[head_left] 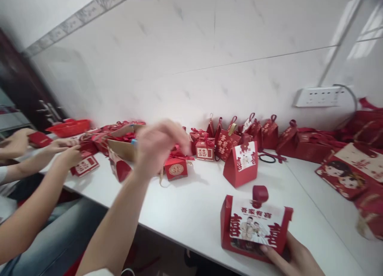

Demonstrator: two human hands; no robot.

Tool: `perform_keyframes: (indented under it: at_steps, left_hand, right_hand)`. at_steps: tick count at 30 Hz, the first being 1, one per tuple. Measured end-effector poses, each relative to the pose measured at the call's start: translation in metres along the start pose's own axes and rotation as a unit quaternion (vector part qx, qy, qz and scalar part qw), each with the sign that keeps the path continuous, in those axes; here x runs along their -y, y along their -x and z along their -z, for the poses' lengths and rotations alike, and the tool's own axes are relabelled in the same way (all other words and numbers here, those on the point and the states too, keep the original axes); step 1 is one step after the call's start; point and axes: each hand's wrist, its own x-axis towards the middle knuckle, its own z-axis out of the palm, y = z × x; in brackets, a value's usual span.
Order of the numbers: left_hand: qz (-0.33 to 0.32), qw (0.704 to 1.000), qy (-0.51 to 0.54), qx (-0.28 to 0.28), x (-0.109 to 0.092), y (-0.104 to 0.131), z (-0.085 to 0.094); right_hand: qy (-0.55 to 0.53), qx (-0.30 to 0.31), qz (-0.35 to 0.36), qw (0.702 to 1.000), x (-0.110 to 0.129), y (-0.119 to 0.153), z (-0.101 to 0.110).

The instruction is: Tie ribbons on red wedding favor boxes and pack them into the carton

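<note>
Near the table's front edge stands a red gift box with a white printed band showing a couple and a red loop handle on top. My right hand grips its lower right corner, thumb on the front. My left hand is raised over the table, smeared by motion, so its fingers cannot be made out. Behind it sits a small red box with a ribbon. Another red gift box with a printed band stands beyond the one in my right hand.
Along the wall stand several red gift boxes. An open cardboard box lies left of my left hand. Co-workers' hands handle red boxes at the far left, near a red basin. A power strip is on the wall.
</note>
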Motion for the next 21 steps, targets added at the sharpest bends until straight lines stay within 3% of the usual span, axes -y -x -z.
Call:
perform_keyframes:
  at_steps: [1, 2, 3, 5, 8, 12, 17, 19, 21]
  left_hand:
    - [0.043, 0.992, -0.008, 0.114, 0.013, 0.009, -0.024]
    - [0.094, 0.977, -0.022, 0.192, 0.024, 0.019, -0.045]
    - [0.117, 0.966, -0.033, 0.229, 0.033, 0.028, -0.062]
    - [0.174, 0.943, -0.059, 0.277, 0.045, 0.042, -0.085]
    - [0.214, 0.929, -0.076, 0.292, 0.057, 0.050, -0.103]
    - [0.207, 0.948, -0.067, 0.231, 0.070, 0.028, -0.117]
    - [0.209, 0.973, 0.077, 0.058, 0.069, -0.021, -0.127]
    - [0.191, 0.975, 0.106, -0.022, 0.064, -0.034, -0.127]
    - [0.172, 0.978, 0.079, -0.088, 0.057, -0.038, -0.124]
  right_hand:
    - [0.002, 0.000, 0.006, 1.000, 0.004, 0.001, 0.000]
    - [0.001, 0.001, 0.011, 1.000, 0.007, 0.002, 0.000]
    - [-0.004, 0.003, 0.014, 1.000, 0.010, 0.003, 0.000]
    - [-0.023, 0.007, 0.010, 1.000, 0.015, 0.006, 0.000]
    - [-0.072, -0.002, -0.011, 0.997, 0.024, 0.005, 0.002]
    - [-0.110, -0.045, 0.004, 0.993, 0.041, -0.013, 0.016]
    - [-0.062, -0.101, 0.084, 0.989, 0.091, -0.054, 0.054]
    - [-0.002, -0.096, 0.114, 0.989, 0.117, -0.063, 0.074]
    - [0.099, -0.039, 0.137, 0.985, 0.141, -0.066, 0.092]
